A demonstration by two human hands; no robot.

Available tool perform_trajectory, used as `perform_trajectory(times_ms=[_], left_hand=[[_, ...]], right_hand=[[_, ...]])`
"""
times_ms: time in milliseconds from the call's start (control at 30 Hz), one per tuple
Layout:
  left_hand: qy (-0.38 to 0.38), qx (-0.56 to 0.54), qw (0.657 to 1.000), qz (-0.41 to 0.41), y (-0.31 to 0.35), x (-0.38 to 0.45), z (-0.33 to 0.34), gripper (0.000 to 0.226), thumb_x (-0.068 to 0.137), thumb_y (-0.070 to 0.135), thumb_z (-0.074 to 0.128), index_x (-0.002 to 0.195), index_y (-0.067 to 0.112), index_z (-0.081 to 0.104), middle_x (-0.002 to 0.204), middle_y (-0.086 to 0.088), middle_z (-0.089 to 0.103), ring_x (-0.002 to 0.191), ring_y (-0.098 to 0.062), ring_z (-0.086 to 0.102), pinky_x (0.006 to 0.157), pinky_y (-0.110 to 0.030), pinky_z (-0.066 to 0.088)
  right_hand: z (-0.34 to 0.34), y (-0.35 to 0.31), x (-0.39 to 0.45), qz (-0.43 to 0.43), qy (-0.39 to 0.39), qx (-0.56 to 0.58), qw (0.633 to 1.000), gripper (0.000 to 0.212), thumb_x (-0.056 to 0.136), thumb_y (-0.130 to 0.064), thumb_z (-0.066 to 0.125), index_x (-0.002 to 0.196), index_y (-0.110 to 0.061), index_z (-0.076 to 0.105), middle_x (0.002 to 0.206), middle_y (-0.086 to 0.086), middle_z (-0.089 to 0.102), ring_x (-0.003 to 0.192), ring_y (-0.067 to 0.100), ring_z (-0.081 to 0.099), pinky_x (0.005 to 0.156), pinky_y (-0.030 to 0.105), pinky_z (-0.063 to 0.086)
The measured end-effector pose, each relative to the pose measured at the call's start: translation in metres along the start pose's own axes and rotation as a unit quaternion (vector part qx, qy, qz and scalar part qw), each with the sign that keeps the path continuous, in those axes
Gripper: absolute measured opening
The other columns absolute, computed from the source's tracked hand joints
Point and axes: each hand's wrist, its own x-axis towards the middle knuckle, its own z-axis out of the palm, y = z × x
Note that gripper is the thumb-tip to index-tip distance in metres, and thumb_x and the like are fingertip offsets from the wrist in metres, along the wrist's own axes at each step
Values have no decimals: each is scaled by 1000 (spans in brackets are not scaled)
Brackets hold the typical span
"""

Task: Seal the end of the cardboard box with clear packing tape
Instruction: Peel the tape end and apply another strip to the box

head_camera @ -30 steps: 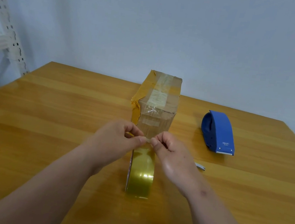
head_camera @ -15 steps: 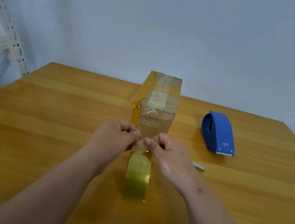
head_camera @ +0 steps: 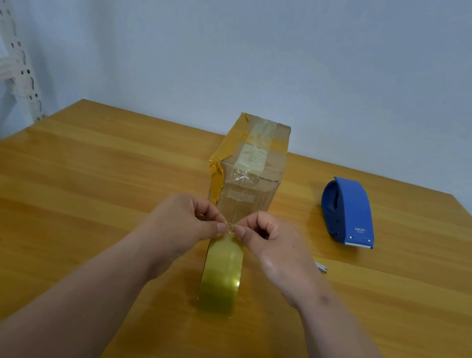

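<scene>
At centre of the surface (head_camera: 79, 189), the box (head_camera: 251, 180) stands with its near end facing the person. Left hand (head_camera: 181, 225) and right hand (head_camera: 274, 243) pinch the tape (head_camera: 221, 278) strip together, seemingly to tear it.

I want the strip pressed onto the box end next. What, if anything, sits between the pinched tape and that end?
Nothing visible does: both hands pinch the clear tape right before the cardboard box end; the blue dispenser sits off to the right.
</scene>
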Motion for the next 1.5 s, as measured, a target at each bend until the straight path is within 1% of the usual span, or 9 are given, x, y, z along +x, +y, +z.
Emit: perform_trajectory(times_ms=[233,433,567,733,867,1000,1200,1333,1500], left_hand=[[11,-60,998,-8,-1,-9,10,15,82,-5,62,73,3,72,87,-14,69,80,-21,61,85,-41,53],[-11,-121,992,-36,-5,-9,6,11,68,5,62,65,6,73,99,-11,74,101,-28,66,91,-39,54],[-29,-128,990,-40,-11,-10,2,22,76,19,74,79,-3,72,103,-21,71,108,-36,63,98,-44,51],[-39,-89,995,-15,-9,-13,2,20,79,6,71,60,12,65,104,-13,72,94,-26,66,98,-49,50],[-56,-134,988,-42,-9,-15,7,16,82,1,66,69,11,67,111,-28,66,87,-24,63,83,-37,55],[-57,-178,980,-63,-12,-16,13,16,83,3,64,69,11,66,102,-23,70,78,-21,65,65,-28,52],[-35,-246,966,-76,-7,-13,18,19,90,15,58,97,11,75,97,-5,75,90,-16,68,84,-37,54],[42,-198,979,-13,0,-8,19,19,89,17,61,100,26,74,103,3,74,104,-13,64,95,-36,49],[193,3,977,95,7,13,18,35,88,22,61,119,35,54,113,7,53,103,-11,53,78,-21,44]], right_hand=[[-3,4,-7,-7,8,47,999,16,85,-16,66,77,-27,74,83,6,73,70,8,57,65,26,47],[-7,8,-8,-39,14,-6,999,17,85,-15,64,77,-25,75,85,-8,68,75,-1,58,65,14,44],[-4,13,-10,-90,20,-19,996,21,87,-27,66,72,-14,71,84,-6,65,80,9,61,71,31,48],[-1,16,-12,-137,40,-73,987,29,90,-33,62,70,-14,70,88,-5,67,82,9,62,69,29,50],[7,9,-20,-59,76,-46,994,18,88,-38,64,80,-23,71,94,-9,58,83,3,54,64,13,44],[12,5,-29,45,34,-60,997,30,84,-58,55,104,-36,64,79,-6,60,66,7,56,54,17,39],[4,-3,-26,119,20,119,985,40,85,-34,71,121,-31,55,96,6,71,76,14,71,70,34,57],[-22,-6,-23,109,68,40,991,34,88,-25,66,117,-33,50,90,-1,64,77,17,64,65,30,52],[-60,5,-6,67,108,-118,985,36,92,-20,56,123,-28,41,84,-9,54,69,7,54,57,22,41]])
